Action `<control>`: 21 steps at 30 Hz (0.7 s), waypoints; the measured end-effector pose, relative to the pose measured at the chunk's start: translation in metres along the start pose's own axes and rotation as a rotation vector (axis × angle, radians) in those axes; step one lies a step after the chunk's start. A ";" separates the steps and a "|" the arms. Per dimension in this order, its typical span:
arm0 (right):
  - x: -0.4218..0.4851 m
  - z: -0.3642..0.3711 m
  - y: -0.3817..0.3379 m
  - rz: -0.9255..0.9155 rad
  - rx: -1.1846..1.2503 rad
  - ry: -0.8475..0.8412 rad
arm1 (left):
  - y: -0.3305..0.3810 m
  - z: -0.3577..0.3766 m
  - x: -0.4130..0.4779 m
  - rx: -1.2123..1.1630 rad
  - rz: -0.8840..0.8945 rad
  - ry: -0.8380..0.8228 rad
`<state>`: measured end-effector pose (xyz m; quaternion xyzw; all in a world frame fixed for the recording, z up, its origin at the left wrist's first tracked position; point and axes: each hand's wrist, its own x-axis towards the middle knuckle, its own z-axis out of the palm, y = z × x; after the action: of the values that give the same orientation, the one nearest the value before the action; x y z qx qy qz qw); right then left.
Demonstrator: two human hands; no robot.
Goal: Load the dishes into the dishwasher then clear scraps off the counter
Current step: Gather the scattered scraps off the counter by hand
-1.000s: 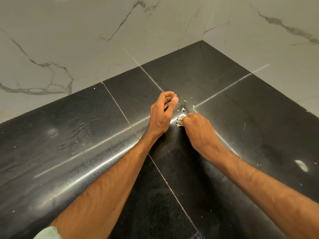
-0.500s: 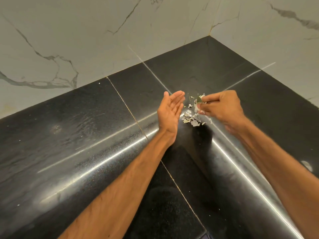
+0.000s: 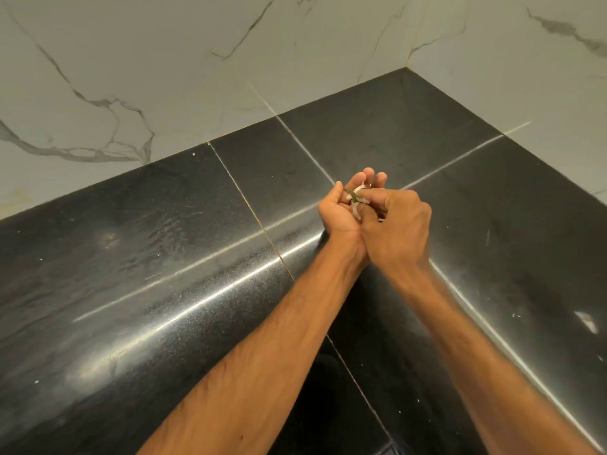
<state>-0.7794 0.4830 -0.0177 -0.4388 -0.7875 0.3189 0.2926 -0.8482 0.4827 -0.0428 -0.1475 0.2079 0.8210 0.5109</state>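
Scraps [image 3: 356, 198] now off the counter [image 3: 164, 241].
Left hand [image 3: 340, 213] cups them above it; right hand [image 3: 399, 224] pinches more into that palm.

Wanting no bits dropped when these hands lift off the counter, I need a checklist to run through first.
1. Scraps sit in the cupped left hand: ok.
2. Right hand pinches the scraps against that palm: ok.
3. Nothing hangs over the palm's edge: not ok, a pale piece pokes out between the two hands.
4. Counter under the hands is clean: cannot tell, the hands hide that spot.
5. Rest of the counter is clean: not ok, pale specks lie near the right side and by the wall.
6. Place to tip the scraps: cannot tell, none in view.
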 end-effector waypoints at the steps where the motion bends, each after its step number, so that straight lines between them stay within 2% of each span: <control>1: -0.002 0.001 -0.002 0.016 -0.008 -0.010 | 0.001 0.000 0.000 -0.005 0.001 0.011; 7: -0.007 -0.003 -0.011 0.091 0.059 -0.067 | 0.008 -0.002 0.002 -0.058 -0.033 0.041; 12: -0.001 -0.002 -0.010 0.116 0.166 0.042 | 0.012 -0.002 -0.002 -0.114 -0.083 0.050; 21: 0.003 0.001 -0.004 -0.006 0.225 0.175 | 0.017 -0.001 -0.005 -0.143 -0.164 0.059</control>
<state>-0.7838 0.4840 -0.0143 -0.4271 -0.7196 0.3649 0.4082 -0.8616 0.4718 -0.0384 -0.2244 0.1509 0.7845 0.5581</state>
